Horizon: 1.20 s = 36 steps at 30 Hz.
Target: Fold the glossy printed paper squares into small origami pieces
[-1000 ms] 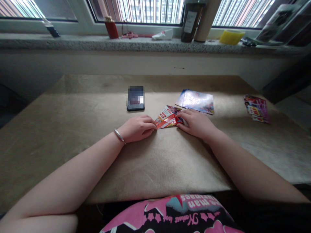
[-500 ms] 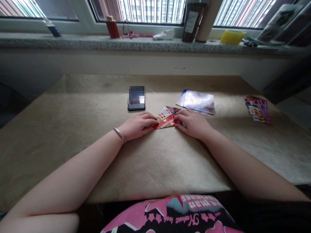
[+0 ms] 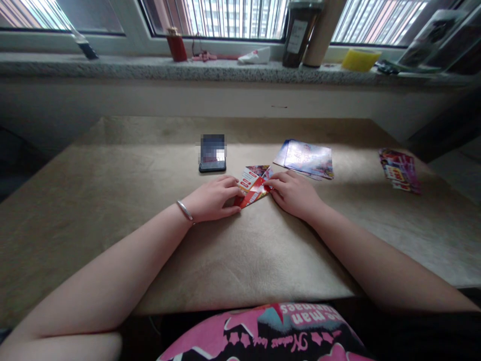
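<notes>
A small red and white printed paper (image 3: 252,185) lies folded on the tan table (image 3: 240,260), just in front of me. My left hand (image 3: 212,199), with a silver bangle at the wrist, has its fingers curled and pinching the paper's left edge. My right hand (image 3: 295,193) presses and pinches the paper's right side with its fingertips. The part of the paper under my fingers is hidden.
A dark phone (image 3: 212,154) lies flat behind my hands. A bluish leaflet stack (image 3: 306,158) sits to the right of it, and more colourful leaflets (image 3: 399,169) lie at the far right. The stone windowsill (image 3: 112,67) holds a red cup (image 3: 176,46), a dark jar (image 3: 297,34) and a yellow roll (image 3: 359,59).
Both hands have drawn closer together on the paper, which has been folded narrower and turned more upright; the right hand slid left.
</notes>
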### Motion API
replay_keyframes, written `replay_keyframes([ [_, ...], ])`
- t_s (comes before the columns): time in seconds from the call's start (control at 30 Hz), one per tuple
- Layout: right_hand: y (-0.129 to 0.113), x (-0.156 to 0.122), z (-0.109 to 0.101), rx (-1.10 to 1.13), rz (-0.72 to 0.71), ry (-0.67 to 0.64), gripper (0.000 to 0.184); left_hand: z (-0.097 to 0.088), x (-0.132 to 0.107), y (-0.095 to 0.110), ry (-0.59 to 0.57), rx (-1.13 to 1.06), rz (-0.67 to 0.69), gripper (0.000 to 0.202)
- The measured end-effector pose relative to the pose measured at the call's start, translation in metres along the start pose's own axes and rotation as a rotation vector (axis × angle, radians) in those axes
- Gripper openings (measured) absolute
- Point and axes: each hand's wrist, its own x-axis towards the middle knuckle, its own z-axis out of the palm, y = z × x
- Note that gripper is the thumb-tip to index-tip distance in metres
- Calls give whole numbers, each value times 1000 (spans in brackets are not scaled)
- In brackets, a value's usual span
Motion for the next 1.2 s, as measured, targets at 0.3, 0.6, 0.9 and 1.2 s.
replay_keyframes([
  [0.3,1,1,-1,26,28,34,36,8,0,-2,13,53,-12,32],
  [0.6,0,4,2,59,-5,2,43,8,1,5,-30,78,-81,53],
  [0.9,-1,11,4,76,17,12,44,10,6,24,-8,131,-166,44],
  [1.2,-17,15,-9,59,120,-102,44,8,18,43,-48,198,-274,51],
])
